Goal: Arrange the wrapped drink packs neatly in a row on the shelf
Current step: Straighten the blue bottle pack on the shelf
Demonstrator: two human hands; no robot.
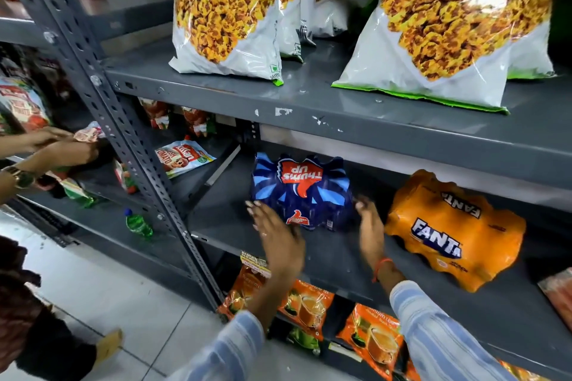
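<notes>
**Both hands spread at the blue drink pack**

Released, fingers splayed: left hand (276,233) at the 7 o'clock corner of the blue Thums Up pack (301,192), fingertips (252,206) at its lower left edge, palm flat and facing the wrapping. Right hand (370,233) likewise unclenched, at the 5 o'clock corner of the same pack, thumb side near its right flank; whether actually touching the plastic is hard to tell through the blur. Nothing grasped by either hand. Red thread around the right wrist; striped blue and white sleeves on both forearms.

Blue pack seated on the grey middle shelf (340,260), toward the back, label upside down. Orange Fanta pack (455,229) on the same shelf at 3 o'clock of the blue one, apart from it, tilted, its near end closer to the front edge. Right hand between the two packs.

At 12 o'clock, on the shelf above, large snack bags (226,12) standing upright. At 6 o'clock, below, orange tea pouches (305,308) in a row. At 9 o'clock, past the perforated upright post (123,120), a ketchup sachet (182,156) lying flat, a green bottle (139,224) on a lower shelf, and another person's hands (58,145) busy with a small packet.
</notes>
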